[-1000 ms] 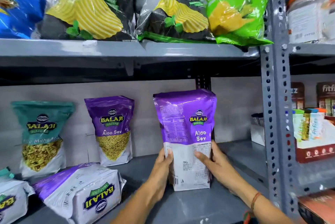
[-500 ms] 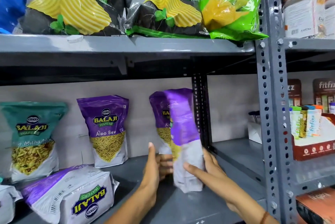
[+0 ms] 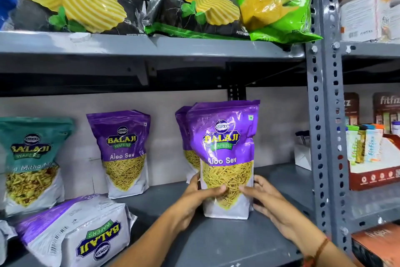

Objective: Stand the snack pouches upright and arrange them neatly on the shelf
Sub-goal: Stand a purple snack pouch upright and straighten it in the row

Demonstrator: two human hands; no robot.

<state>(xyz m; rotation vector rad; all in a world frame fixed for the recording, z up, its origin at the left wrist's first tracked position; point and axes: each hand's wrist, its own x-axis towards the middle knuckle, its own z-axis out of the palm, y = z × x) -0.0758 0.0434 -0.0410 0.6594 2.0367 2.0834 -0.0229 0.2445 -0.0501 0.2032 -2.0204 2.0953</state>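
Observation:
A purple Aloo Sev pouch (image 3: 225, 147) stands upright on the grey shelf (image 3: 216, 240), front label facing me. My left hand (image 3: 201, 193) and my right hand (image 3: 262, 195) clasp its lower sides. Right behind it, another purple pouch (image 3: 183, 128) stands against the back wall, mostly hidden. Further left a purple Aloo Sev pouch (image 3: 123, 152) and a teal Balaji pouch (image 3: 30, 163) stand upright. One purple pouch (image 3: 75, 230) lies flat at the front left, and the corner of another pouch (image 3: 5, 236) shows at the left edge.
The upper shelf (image 3: 151, 45) carries black Rumbles chip bags (image 3: 190, 0) and a green bag (image 3: 275, 0). A perforated steel upright (image 3: 324, 115) bounds the bay on the right. Beyond it stand a red display box (image 3: 372, 163) and jars (image 3: 365, 5).
Both hands have turned the held pouch from back-facing through edge-on to front-facing. It now stands in front of the rear purple pouch. The view has shifted closer.

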